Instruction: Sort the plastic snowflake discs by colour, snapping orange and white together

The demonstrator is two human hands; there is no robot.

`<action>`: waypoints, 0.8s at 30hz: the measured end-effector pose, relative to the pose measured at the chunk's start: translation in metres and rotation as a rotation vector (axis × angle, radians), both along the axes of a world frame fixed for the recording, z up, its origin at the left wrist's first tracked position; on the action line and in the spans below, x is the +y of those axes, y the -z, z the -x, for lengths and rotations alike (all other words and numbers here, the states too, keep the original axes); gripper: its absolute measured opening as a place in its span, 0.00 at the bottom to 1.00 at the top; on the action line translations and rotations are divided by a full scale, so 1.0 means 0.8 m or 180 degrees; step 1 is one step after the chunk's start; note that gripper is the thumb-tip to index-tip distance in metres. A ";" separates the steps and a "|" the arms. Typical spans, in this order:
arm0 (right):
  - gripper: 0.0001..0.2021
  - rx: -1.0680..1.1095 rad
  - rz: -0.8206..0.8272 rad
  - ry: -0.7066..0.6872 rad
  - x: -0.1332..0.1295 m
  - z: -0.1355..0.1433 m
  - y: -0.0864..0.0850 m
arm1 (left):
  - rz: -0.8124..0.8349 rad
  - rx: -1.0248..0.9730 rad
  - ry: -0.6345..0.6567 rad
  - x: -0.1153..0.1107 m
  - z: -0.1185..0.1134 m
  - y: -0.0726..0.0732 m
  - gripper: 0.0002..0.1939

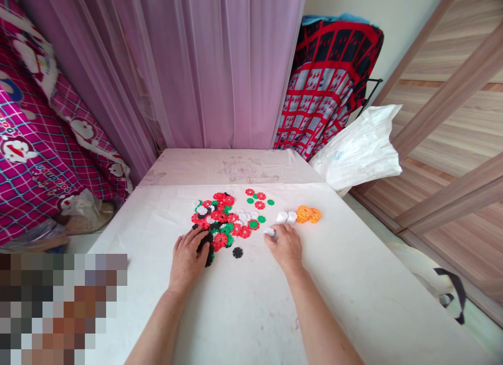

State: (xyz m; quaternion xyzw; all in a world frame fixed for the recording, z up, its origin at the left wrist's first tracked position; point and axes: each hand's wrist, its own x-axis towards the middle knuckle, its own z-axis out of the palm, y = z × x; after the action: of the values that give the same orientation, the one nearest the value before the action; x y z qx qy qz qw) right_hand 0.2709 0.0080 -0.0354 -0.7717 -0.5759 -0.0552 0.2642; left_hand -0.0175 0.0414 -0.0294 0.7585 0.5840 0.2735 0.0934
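Your right hand (287,247) pinches a white disc (269,232); left hand (189,256) spread on black discs (209,258); knuckle bump could scatter white piles (282,217).

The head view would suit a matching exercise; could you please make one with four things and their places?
1. Left hand
2. Right hand
3. Orange discs
4. Lone black disc

A. Right of the white stacks
B. At the mixed pile
C. Between the hands
D. At a white disc

Pairs: 1-B, 2-D, 3-A, 4-C
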 end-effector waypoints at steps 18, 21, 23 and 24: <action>0.16 -0.0077 -0.0035 -0.2252 -0.007 0.118 -0.013 | -0.0136 0.0013 -0.0018 -0.004 -0.006 -0.001 0.19; 0.12 0.0065 -0.0345 -0.2184 -0.017 0.100 -0.007 | -0.0177 0.0051 0.0040 -0.007 -0.007 -0.001 0.19; 0.12 0.0149 -0.0566 -0.2009 -0.020 0.092 -0.005 | -0.0184 0.0099 0.0080 -0.008 -0.008 -0.001 0.20; 0.12 0.0169 -0.0639 -0.1912 -0.021 0.089 -0.005 | -0.0178 0.0120 0.0087 -0.009 -0.009 -0.002 0.19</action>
State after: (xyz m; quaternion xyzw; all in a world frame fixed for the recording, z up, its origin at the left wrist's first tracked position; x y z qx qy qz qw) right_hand 0.1993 -0.0089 -0.0318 -0.5384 -0.7626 -0.0110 0.3585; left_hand -0.0105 0.0343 -0.0279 0.7738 0.5674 0.2741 0.0648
